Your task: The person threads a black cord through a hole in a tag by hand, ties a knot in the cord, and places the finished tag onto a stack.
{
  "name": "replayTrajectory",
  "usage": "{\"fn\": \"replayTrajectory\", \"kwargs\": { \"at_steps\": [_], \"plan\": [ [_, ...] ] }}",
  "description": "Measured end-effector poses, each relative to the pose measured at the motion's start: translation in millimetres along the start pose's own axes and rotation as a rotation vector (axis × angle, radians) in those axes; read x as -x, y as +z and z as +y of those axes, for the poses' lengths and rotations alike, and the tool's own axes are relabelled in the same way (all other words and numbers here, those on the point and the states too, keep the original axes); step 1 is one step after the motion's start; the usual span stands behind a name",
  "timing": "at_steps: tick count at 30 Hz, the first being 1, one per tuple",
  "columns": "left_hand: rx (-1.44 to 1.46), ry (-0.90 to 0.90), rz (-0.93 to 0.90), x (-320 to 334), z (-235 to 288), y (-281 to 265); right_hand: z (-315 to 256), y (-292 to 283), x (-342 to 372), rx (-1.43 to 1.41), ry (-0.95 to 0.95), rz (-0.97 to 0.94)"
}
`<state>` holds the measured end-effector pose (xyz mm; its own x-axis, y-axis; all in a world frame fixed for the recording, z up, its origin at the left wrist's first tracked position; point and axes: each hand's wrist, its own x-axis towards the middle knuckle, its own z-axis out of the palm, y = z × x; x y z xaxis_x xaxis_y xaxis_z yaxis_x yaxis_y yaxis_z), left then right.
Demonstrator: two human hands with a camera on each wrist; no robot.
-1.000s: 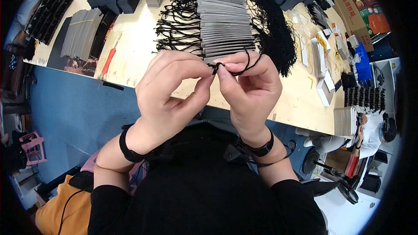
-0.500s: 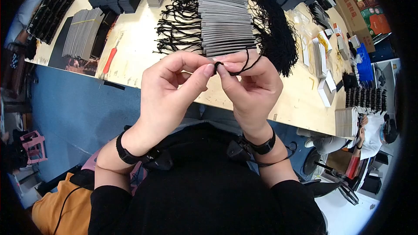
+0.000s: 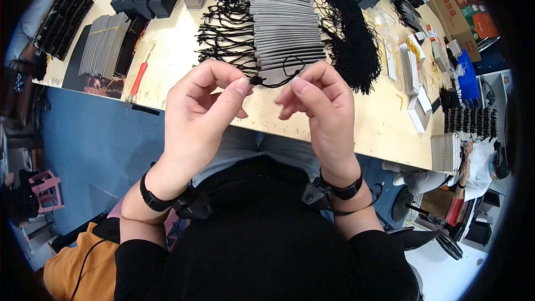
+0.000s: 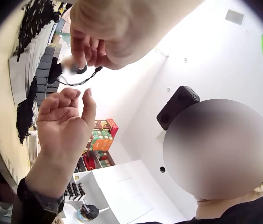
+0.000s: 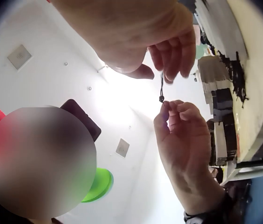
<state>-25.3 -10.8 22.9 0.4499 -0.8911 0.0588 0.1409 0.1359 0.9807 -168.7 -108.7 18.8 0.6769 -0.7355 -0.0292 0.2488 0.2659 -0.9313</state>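
Thumb and fingertips of my left hand (image 3: 198,114) pinch a black cord beside its small knot (image 3: 256,80), held above the table's front edge. From the knot the cord (image 3: 272,85) runs right and bends into a loose loop near the right fingertips. My right hand (image 3: 332,117) is beside that loop, its fingers loosely bent. In the right wrist view, the right hand's (image 5: 145,39) thumb stands apart from its fingers, while the left hand (image 5: 187,140) pinches the cord below the knot (image 5: 161,99). The left wrist view shows the cord (image 4: 77,84) spanning above the right hand (image 4: 61,123).
Behind the hands lies a long row of grey pieces (image 3: 285,17) with black cords at its left. A heap of black cords (image 3: 354,44) is at its right. A red-handled tool (image 3: 139,78), stacked grey boards (image 3: 102,47) and white boxes (image 3: 418,112) are on the table (image 3: 173,39).
The hands have moved apart from close contact around the knot. My right thumb and fingers have let go, and the knot has shifted left with my left hand.
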Motion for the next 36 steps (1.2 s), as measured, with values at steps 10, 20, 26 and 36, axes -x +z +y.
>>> {"fn": "replayTrajectory", "kwargs": {
  "at_steps": [10, 20, 26, 36],
  "plan": [
    [-0.075, -0.108, -0.165, 0, 6, -1, 11, 3, -8, 0.529, -0.527, -0.189],
    [-0.076, -0.114, -0.161, 5, 10, 0, 12, 8, 4, 0.193, -0.220, -0.152],
    [-0.135, -0.084, -0.115, 5, 12, -3, 15, 9, 3, 0.053, -0.105, -0.193],
    [-0.239, -0.056, -0.123, 5, 13, -4, 10, 9, 0, 0.304, -0.213, -0.233]
  ]
}}
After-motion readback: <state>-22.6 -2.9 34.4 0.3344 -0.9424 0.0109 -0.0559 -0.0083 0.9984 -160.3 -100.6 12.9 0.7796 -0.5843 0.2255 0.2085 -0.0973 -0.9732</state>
